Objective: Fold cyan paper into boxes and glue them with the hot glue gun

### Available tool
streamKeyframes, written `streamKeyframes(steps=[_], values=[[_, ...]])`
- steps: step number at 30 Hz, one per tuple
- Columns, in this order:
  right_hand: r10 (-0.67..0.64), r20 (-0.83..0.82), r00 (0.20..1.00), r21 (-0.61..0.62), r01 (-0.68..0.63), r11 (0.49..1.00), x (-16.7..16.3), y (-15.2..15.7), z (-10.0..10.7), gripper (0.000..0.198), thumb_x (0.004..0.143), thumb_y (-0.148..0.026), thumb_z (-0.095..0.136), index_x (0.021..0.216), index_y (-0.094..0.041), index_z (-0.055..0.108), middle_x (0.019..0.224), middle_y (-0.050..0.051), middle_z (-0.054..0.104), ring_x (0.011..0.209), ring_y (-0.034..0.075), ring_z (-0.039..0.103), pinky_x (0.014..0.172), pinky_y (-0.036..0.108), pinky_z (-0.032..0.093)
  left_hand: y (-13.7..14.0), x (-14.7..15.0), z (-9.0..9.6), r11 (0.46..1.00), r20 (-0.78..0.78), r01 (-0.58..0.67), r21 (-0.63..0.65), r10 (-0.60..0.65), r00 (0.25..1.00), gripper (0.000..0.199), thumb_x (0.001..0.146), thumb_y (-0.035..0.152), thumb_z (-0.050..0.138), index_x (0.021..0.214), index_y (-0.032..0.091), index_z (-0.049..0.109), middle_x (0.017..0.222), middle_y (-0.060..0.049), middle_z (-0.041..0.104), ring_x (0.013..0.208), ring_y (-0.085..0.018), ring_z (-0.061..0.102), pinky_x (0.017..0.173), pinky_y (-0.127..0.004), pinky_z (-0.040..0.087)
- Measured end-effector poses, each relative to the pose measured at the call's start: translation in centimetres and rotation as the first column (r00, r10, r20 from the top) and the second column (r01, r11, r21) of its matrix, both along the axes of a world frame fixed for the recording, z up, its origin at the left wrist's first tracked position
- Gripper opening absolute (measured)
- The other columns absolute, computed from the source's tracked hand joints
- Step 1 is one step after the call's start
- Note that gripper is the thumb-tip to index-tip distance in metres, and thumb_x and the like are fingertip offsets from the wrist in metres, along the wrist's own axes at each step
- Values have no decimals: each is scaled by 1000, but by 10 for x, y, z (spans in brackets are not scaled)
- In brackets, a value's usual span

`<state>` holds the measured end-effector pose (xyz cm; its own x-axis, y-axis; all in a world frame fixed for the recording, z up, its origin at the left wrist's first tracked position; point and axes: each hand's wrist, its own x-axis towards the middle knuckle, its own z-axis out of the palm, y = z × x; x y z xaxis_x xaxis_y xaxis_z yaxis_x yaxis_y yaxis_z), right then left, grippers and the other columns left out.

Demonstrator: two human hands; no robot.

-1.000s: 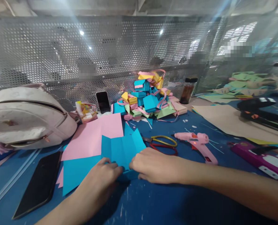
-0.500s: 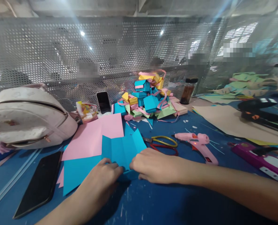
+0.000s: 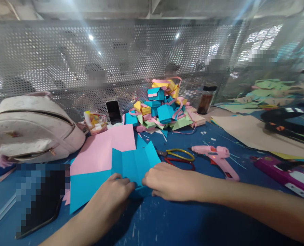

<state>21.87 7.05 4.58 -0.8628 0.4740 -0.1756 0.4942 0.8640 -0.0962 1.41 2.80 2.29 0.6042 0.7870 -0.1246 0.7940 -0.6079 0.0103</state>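
Note:
A creased sheet of blue paper (image 3: pixel 133 165) lies before me, its side panels angled up along fold lines. My left hand (image 3: pixel 117 189) is closed on the near left edge, fingers curled over it. At the near right edge my right hand (image 3: pixel 162 181) pinches the same sheet, close beside the left. The near edge is turned up between the two hands, and the fingertips are partly hidden. Under and left of it are a flat blue sheet (image 3: pixel 90 184) and pink sheets (image 3: pixel 97 153). Scissors (image 3: pixel 180 154) with yellow and red handles lie just beyond my right hand.
A pink glue gun (image 3: pixel 216 153) lies right of the scissors. Folded paper boxes (image 3: pixel 164 109) are heaped at the back, beside a dark bottle (image 3: pixel 206 99). A white backpack (image 3: pixel 34 128) and a phone (image 3: pixel 46 198) are at left; a purple tool (image 3: pixel 282 174) is at right.

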Motion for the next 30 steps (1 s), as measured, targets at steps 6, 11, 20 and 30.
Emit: streamKeyframes(steps=[6,11,20,30], values=[[11,43,999,14,-12,1000,1,1,2,7,83,-20,68,81,-13,69,81,7,73,75,21,67,50,29,22,-1,-2,2,1000,10,1,-16,-1,1000,33,68,-3,50,89,20,62,86,-5,69,82,-24,64,73,-37,49],[33,58,998,41,-36,999,2,2,2,7,82,-19,68,81,-13,69,81,7,73,78,22,67,51,30,22,-2,-7,5,1000,79,8,-25,-6,997,34,68,-3,50,88,20,63,89,-7,70,85,-24,64,75,-39,50],[57,40,998,38,-58,998,3,3,0,5,83,-18,69,81,-13,69,80,7,72,77,20,65,53,28,26,5,-13,4,999,91,35,24,-37,995,35,67,-2,58,93,21,65,83,-5,70,82,-25,64,72,-40,49],[-132,-157,979,108,150,983,7,13,13,12,89,-25,59,90,-18,70,79,5,71,72,19,64,50,26,22,25,-27,37,913,632,-326,245,105,768,87,88,39,60,151,30,1,159,-11,17,146,-33,13,114,-54,26]])
